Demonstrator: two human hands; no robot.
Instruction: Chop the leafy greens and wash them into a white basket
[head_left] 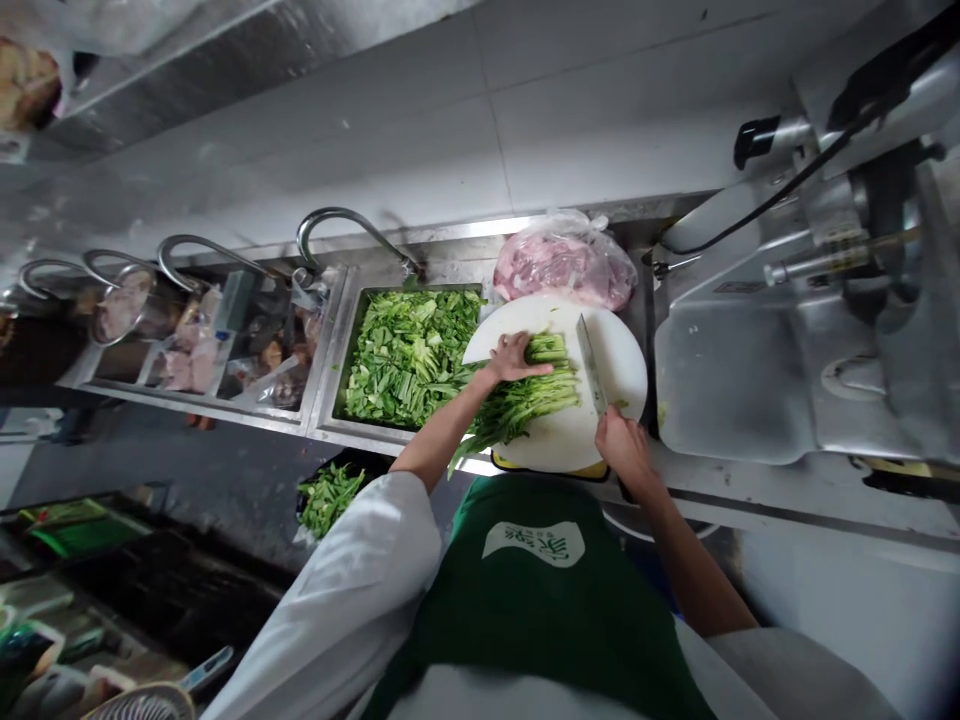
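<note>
A bunch of long green leafy stalks (540,392) lies on a round white cutting board (622,345), its leafy ends hanging over the left edge. My left hand (516,358) rests on top of the bunch with the fingers spread. Wrapped round the handle of a cleaver (590,365) is my right hand (621,440), at the board's right part. The blade stands on edge just right of the stalks' cut ends. To the left, a sink basin (339,400) is filled with chopped greens (412,350).
Behind the board sits a clear bag of pink meat (566,262). A metal slicing machine (739,370) stands close on the right. Curved faucets (352,215) line the wall, and further left sinks hold bagged meat (191,350). Below the counter edge is a black-lined bin with greens (330,497).
</note>
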